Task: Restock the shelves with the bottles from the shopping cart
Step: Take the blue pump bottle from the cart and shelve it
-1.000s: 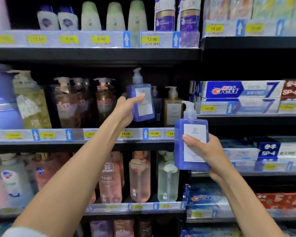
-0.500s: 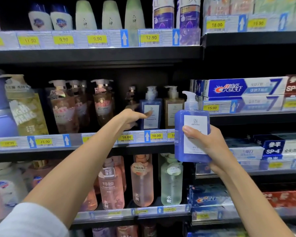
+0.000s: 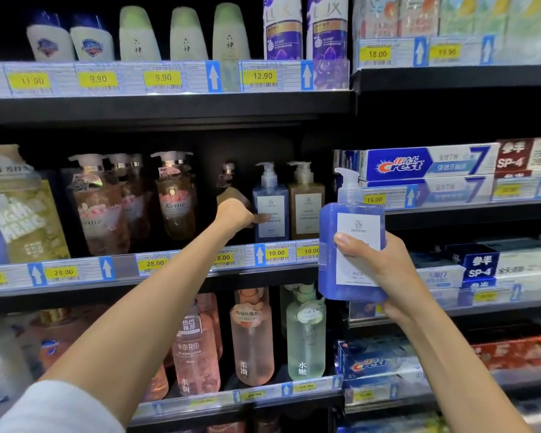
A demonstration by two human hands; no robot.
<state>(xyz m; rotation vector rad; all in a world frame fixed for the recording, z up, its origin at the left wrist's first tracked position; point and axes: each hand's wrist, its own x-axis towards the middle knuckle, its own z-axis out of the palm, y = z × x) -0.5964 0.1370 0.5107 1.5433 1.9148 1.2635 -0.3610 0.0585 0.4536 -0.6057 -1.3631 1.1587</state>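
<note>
Now set deep on the middle shelf (image 3: 156, 278), one blue pump bottle (image 3: 270, 210) is touched by the left hand (image 3: 235, 214), fingers half curled, while at 4 o'clock the right hand (image 3: 384, 270) grips another blue bottle (image 3: 349, 245), probably full, heavy, smooth and stiff, best held round its body.

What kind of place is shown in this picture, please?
Most likely the personal-care aisle of a supermarket or drugstore. Yellow price tags line the shelf edges, pump bottles of soap or shampoo stand in rows, and Crest toothpaste boxes are stacked on the right.
</note>
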